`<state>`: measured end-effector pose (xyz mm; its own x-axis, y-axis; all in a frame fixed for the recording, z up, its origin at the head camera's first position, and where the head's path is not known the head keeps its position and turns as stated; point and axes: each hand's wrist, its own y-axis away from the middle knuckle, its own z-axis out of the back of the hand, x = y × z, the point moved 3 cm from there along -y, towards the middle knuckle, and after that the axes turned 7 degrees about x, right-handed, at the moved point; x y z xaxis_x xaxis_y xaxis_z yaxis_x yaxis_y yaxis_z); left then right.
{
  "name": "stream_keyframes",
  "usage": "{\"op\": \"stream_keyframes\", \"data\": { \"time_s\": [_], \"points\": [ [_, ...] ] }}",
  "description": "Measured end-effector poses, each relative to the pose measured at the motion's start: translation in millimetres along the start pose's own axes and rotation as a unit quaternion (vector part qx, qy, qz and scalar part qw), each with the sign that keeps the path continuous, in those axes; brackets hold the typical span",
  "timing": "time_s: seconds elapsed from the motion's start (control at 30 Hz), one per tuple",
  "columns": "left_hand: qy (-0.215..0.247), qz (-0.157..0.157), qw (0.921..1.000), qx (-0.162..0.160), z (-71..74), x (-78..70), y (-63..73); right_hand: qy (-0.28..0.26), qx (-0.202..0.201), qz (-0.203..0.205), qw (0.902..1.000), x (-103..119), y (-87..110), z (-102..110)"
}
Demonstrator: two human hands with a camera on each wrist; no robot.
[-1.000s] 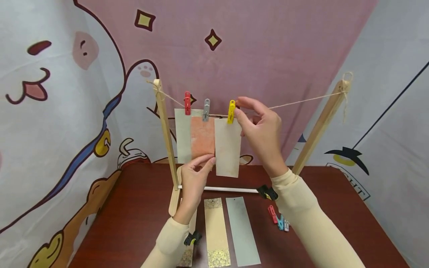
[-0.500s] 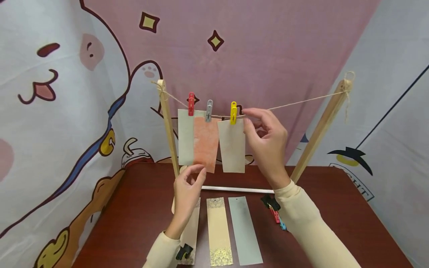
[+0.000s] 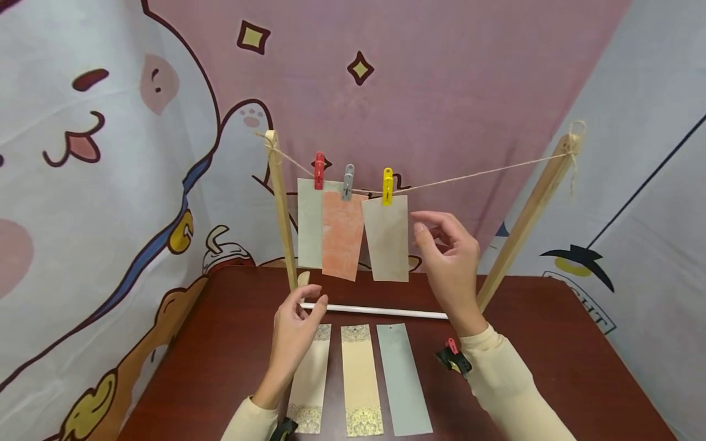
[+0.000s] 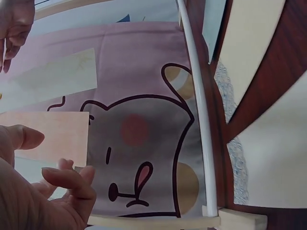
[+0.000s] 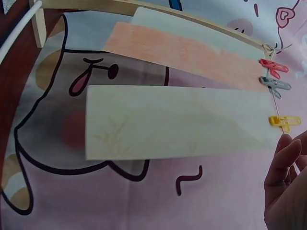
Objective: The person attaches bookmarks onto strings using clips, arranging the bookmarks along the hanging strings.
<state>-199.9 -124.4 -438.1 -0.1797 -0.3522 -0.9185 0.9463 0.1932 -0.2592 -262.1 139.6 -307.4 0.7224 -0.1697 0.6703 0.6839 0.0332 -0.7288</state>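
Note:
Three paper cards hang from a twine line (image 3: 474, 174) in the head view. A red clothespin (image 3: 319, 171) holds the pale green card (image 3: 310, 226), a grey clothespin (image 3: 348, 182) the orange card (image 3: 341, 239), and a yellow clothespin (image 3: 388, 187) the cream card (image 3: 388, 245). My right hand (image 3: 449, 257) is just right of the cream card, fingers loosely bent, holding nothing. Lower down, my left hand (image 3: 298, 321) is below the orange card, thumb and fingers apart with nothing between them. The left wrist view shows that hand (image 4: 53, 187) near the orange card (image 4: 53, 136).
Wooden posts (image 3: 524, 226) carry the twine, with a white rod (image 3: 380, 311) low between them. On the dark red table (image 3: 182, 373) lie a patterned cream strip (image 3: 361, 380), another patterned strip (image 3: 310, 386) and a grey-green strip (image 3: 405, 380). A red clothespin (image 3: 452, 345) shows beside the right wrist.
My right hand has let go of the yellow clothespin and moved down and right. My left hand has left the orange card and dropped lower left. The cards now hang free.

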Motion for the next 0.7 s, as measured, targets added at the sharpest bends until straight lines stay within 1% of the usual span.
{"op": "stream_keyframes", "data": {
  "time_s": [0.13,0.27,0.43,0.6,0.7],
  "points": [
    [-0.014,0.031,0.9993,0.015,3.4,5.0,5.4,-0.016,-0.005,-0.016,0.9997,-8.4,8.6,7.3],
    [-0.036,0.056,0.9975,0.022,7.5,10.6,10.5,-0.023,-0.007,-0.047,0.9986,-16.3,17.1,15.6],
    [-0.069,0.07,0.9946,0.033,10.7,17.9,17.0,-0.007,-0.005,-0.076,0.997,-24.7,27.4,24.6],
    [-0.083,0.091,0.991,0.051,11.2,24.0,23.1,0.004,-0.006,-0.095,0.9955,-30.4,35.0,29.0],
    [-0.098,0.094,0.9888,0.062,11.2,27.8,25.2,0.005,-0.008,-0.104,0.9946,-33.5,39.5,30.0]
  ]
}}
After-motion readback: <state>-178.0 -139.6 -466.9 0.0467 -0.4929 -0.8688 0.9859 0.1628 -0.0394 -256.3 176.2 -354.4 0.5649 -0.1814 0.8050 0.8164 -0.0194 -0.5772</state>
